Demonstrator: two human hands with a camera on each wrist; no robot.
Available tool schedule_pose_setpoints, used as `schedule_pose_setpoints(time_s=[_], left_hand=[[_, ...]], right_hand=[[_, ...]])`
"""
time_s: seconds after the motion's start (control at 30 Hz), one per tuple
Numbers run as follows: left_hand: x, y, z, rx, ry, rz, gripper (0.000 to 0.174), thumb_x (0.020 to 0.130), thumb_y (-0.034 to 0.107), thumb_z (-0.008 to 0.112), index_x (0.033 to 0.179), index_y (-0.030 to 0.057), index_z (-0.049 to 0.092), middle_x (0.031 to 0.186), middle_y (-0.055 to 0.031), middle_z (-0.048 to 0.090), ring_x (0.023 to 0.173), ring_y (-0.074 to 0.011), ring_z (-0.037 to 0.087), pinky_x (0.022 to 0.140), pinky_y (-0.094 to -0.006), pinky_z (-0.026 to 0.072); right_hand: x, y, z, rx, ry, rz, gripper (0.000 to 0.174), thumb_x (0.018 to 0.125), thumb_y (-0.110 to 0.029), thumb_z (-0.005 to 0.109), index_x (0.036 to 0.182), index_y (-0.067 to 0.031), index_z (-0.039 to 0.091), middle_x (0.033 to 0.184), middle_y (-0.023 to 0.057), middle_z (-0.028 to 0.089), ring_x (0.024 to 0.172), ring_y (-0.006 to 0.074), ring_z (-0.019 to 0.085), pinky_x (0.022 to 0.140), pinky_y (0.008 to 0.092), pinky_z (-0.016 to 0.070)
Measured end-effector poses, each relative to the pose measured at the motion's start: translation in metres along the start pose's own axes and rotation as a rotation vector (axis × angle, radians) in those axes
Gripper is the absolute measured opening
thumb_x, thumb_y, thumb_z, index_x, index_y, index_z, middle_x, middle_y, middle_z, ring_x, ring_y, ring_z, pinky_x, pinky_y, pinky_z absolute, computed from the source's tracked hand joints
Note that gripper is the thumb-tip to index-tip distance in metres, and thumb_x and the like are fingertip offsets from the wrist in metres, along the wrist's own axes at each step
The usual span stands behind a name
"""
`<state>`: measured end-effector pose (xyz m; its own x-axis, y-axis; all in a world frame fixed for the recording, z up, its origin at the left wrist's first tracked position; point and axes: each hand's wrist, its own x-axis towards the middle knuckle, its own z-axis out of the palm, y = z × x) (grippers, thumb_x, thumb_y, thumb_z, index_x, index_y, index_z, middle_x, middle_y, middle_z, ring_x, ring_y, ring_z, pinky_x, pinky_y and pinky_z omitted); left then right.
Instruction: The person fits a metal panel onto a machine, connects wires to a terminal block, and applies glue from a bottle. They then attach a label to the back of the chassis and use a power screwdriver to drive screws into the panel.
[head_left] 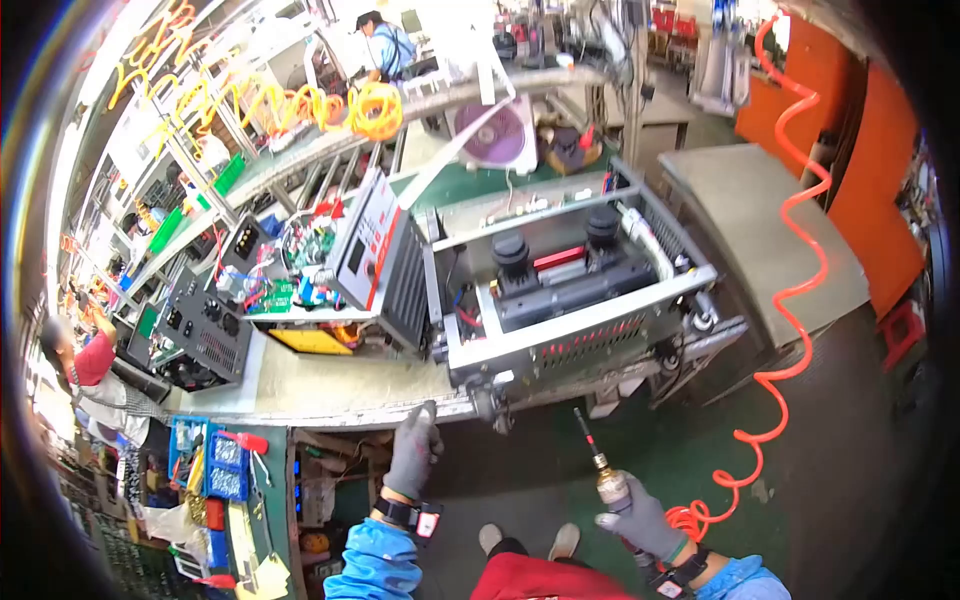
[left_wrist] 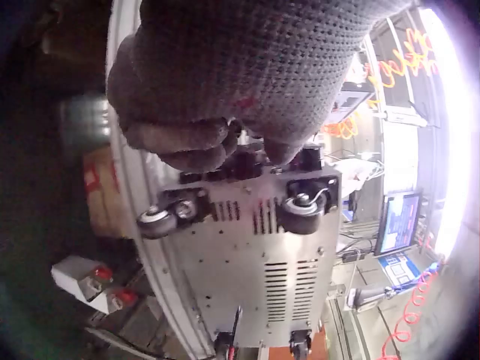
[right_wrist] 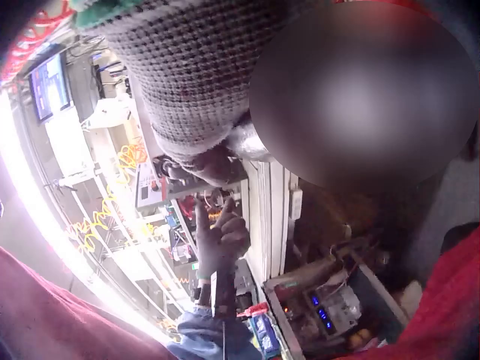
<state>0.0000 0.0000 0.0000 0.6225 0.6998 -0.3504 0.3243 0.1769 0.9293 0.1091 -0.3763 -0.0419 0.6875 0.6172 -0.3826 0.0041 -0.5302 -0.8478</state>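
1. Workbench (head_left: 300,385), one. Pale top, worn front edge.
2. Machine chassis (head_left: 580,320), one, on the workbench. Metal frame, slotted panel (head_left: 595,343), casters (left_wrist: 304,217). Likely mishap: a bit brought in skewed could skid and score the metal.
3. Coiled air hose (head_left: 690,517), one, orange-red, bunched beside my right wrist. Likely mishap: a snagged coil could drag my aim sideways.
4. Pneumatic screwdriver (head_left: 611,487), one, held before me, short of the workbench, apart from the chassis. Long axis slants in the head view from lower right to upper left; working end points away from me, towards the chassis.
5. Right hand (head_left: 645,522), gloved; fingers wrapped round the screwdriver body.
6. Left hand (head_left: 413,455), gloved, by the front edge; fingers partly bent. Whether they pinch anything, I cannot tell.
7. Driver bit (head_left: 586,432), one, slender; tip touching nothing.
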Motion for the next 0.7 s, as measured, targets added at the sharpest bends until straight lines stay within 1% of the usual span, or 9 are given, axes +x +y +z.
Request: schedule_pose_setpoints(time_s=[0.07,0.1,0.2,0.4,0.43,0.5,0.53,0.63,0.7], left_hand=[[0.052,0.026,0.003,0.059,0.017,0.112,0.053,0.097,0.051,0.058,0.121,0.0041,0.059,0.062,0.0014,0.047,0.051,-0.0087,0.045,0.046,-0.0246,0.0338],[0.020,0.025,0.014,-0.023,-0.027,0.113,0.051,0.097,0.048,0.058,0.120,0.0032,0.060,0.065,0.0019,0.048,0.051,-0.0075,0.045,0.045,-0.0239,0.0330],[0.070,0.089,0.014,0.121,0.030,0.235,0.046,0.097,0.047,0.057,0.113,0.0036,0.061,0.067,0.0036,0.049,0.052,-0.0058,0.044,0.045,-0.0228,0.0337],[0.129,0.109,-0.004,0.280,-0.508,-0.060,0.057,0.096,0.062,0.052,0.114,0.0073,0.058,0.068,0.0044,0.049,0.052,-0.0050,0.042,0.045,-0.0221,0.0336],[0.139,0.105,-0.007,0.259,-0.584,-0.081,0.064,0.096,0.062,0.052,0.127,0.0054,0.052,0.078,0.0010,0.058,0.058,-0.0048,0.049,0.049,-0.0208,0.0380],[0.130,0.110,0.003,0.095,-0.521,0.031,0.057,0.099,0.055,0.053,0.113,0.0006,0.059,0.085,-0.0031,0.060,0.074,-0.0123,0.055,0.068,-0.0308,0.0484],[0.133,0.099,0.007,0.066,-0.477,0.200,0.048,0.102,0.045,0.053,0.115,-0.0013,0.057,0.093,-0.0056,0.063,0.085,-0.0148,0.057,0.079,-0.0341,0.0492],[0.147,0.084,0.011,0.167,-0.447,0.308,0.042,0.102,0.038,0.053,0.115,-0.0019,0.056,0.096,-0.0054,0.062,0.087,-0.0144,0.056,0.080,-0.0334,0.0493],[0.144,0.093,0.017,0.031,-0.437,0.264,0.036,0.102,0.032,0.053,0.117,-0.0010,0.055,0.097,-0.0065,0.062,0.090,-0.0156,0.057,0.081,-0.0333,0.0488]], right_hand=[[0.037,-0.008,-0.020,-0.007,0.122,-0.104,0.090,0.074,-0.038,0.082,0.147,-0.0070,0.038,0.120,0.0182,0.065,0.110,0.0342,0.066,0.094,0.0407,0.0517],[-0.031,-0.055,-0.067,-0.055,0.156,-0.017,0.088,0.074,-0.035,0.082,0.145,-0.0052,0.039,0.117,0.0164,0.066,0.105,0.0288,0.067,0.092,0.0380,0.0520],[0.013,-0.085,-0.078,0.070,0.304,-0.093,0.084,0.074,-0.028,0.081,0.143,-0.0028,0.041,0.113,0.0126,0.065,0.097,0.0203,0.065,0.088,0.0338,0.0521],[0.035,-0.132,-0.085,0.279,0.420,-0.006,0.078,0.074,-0.007,0.074,0.143,0.0017,0.038,0.105,0.0067,0.057,0.080,0.0127,0.058,0.071,0.0279,0.0525],[0.039,-0.136,-0.083,0.306,0.429,0.028,0.079,0.074,-0.006,0.073,0.144,0.0016,0.037,0.104,0.0067,0.057,0.079,0.0121,0.058,0.069,0.0273,0.0522],[0.050,-0.136,-0.077,0.313,0.439,0.075,0.080,0.075,-0.006,0.070,0.146,0.0012,0.034,0.101,0.0059,0.055,0.074,0.0107,0.057,0.063,0.0261,0.0511],[0.053,-0.140,-0.075,0.324,0.452,0.111,0.079,0.075,-0.006,0.070,0.146,0.0007,0.034,0.100,0.0056,0.055,0.073,0.0105,0.056,0.062,0.0259,0.0508],[0.070,-0.142,-0.075,0.360,0.488,0.143,0.079,0.076,-0.006,0.068,0.147,-0.0011,0.033,0.097,0.0051,0.054,0.069,0.0097,0.055,0.059,0.0253,0.0496],[0.082,-0.146,-0.076,0.393,0.517,0.135,0.080,0.076,-0.006,0.068,0.147,-0.0022,0.033,0.096,0.0049,0.053,0.068,0.0090,0.055,0.057,0.0246,0.0487]])
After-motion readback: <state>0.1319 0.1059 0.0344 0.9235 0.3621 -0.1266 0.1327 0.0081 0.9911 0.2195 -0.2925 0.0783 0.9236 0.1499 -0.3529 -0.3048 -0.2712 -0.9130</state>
